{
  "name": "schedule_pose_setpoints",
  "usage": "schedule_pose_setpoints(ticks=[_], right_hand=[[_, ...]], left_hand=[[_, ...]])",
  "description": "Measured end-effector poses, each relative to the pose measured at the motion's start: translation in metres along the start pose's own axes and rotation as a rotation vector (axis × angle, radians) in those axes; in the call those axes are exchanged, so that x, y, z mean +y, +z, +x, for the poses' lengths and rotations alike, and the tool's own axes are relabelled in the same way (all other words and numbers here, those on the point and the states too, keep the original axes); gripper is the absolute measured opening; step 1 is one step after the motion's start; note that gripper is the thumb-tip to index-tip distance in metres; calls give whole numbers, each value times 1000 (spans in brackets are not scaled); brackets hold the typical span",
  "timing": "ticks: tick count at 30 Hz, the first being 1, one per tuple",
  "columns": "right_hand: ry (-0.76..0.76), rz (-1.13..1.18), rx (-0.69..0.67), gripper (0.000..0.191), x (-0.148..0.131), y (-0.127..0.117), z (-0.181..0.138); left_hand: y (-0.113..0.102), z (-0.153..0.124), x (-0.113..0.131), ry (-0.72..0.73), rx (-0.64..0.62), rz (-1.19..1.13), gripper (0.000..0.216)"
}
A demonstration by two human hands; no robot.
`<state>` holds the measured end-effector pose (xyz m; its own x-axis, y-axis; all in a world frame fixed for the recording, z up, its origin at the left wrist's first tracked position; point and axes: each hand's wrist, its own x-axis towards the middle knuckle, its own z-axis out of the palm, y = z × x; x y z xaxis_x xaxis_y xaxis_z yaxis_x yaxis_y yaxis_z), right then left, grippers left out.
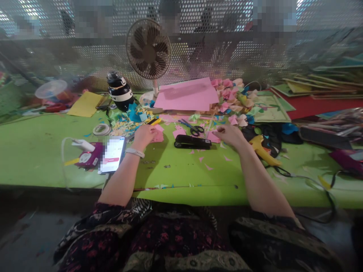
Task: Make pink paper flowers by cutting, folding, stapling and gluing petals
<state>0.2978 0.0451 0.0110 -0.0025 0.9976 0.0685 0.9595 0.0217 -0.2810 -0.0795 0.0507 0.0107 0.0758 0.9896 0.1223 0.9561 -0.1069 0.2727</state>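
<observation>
My left hand [144, 135], a white band on its wrist, is closed with its fingertips on a small stack of pink paper pieces [158, 136]. My right hand [230, 136] has its fingers curled together at the edge of another pile of pink paper pieces [212, 137]; anything pinched in it is too small to make out. Between the hands lies a black stapler [193, 142]. Just behind it are dark-handled scissors [195, 129] and a third little pile of pink paper [179, 132]. A yellow cutter knife [153, 121] lies behind my left hand.
A phone [112, 155] and a purple power socket [90, 156] are left of my left forearm. A yellow glue gun [263, 150] lies by my right forearm. Behind stand a fan [149, 53], a black bottle [121, 94], a pink sheet [187, 94] and heaped folded paper [227, 92].
</observation>
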Motion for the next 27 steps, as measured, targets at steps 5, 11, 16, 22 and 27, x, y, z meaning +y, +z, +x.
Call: schedule_pose_setpoints(ticks=[5, 11, 16, 22, 27], right_hand=[[2, 3, -6, 25, -2, -2, -1], [12, 6, -10, 25, -3, -2, -2], [4, 4, -8, 25, -4, -3, -3], [8, 7, -18, 26, -4, -3, -2], [26, 10, -21, 24, -4, -3, -3]], left_hand=[[-1, 0, 0, -4, 3, 2, 25], [0, 0, 0, 19, -2, 42, 26], [-1, -2, 2, 22, -14, 64, 30], [-2, -2, 2, 26, -17, 65, 34], [-4, -3, 2, 20, -20, 44, 43]])
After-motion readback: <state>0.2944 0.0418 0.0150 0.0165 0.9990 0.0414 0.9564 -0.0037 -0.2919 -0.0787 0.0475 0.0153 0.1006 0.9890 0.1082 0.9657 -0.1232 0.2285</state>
